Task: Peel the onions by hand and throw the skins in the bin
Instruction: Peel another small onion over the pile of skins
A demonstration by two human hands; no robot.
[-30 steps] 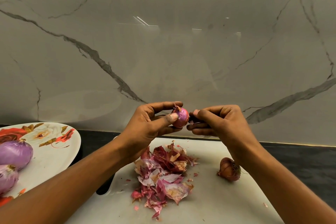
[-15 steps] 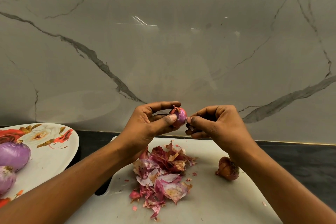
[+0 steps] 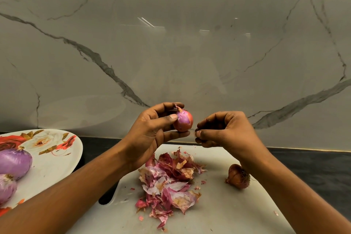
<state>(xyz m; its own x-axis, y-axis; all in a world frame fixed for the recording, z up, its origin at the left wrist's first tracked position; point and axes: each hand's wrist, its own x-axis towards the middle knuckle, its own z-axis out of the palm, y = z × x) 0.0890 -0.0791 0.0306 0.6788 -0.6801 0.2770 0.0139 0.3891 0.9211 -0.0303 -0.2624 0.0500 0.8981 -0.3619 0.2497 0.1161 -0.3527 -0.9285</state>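
Note:
My left hand (image 3: 153, 129) holds a small red onion (image 3: 183, 121) between thumb and fingers, above the white cutting board (image 3: 218, 213). Part of the onion shows purple flesh; the rest still has reddish skin. My right hand (image 3: 220, 129) is just to its right, fingertips pinched together, perhaps on a thin sliver of skin; a small gap separates it from the onion. A pile of peeled skins (image 3: 169, 180) lies on the board below. An unpeeled small onion (image 3: 238, 176) rests on the board at the right, beside my right forearm. No bin is in view.
A floral plate (image 3: 51, 157) at the left holds two peeled purple onions (image 3: 14, 163). The board sits on a dark countertop (image 3: 313, 165) against a marble wall. A dark handle slot (image 3: 107, 195) is at the board's left edge.
My right hand has drawn back to the right, away from the onion. The left hand has turned the onion so more of it shows.

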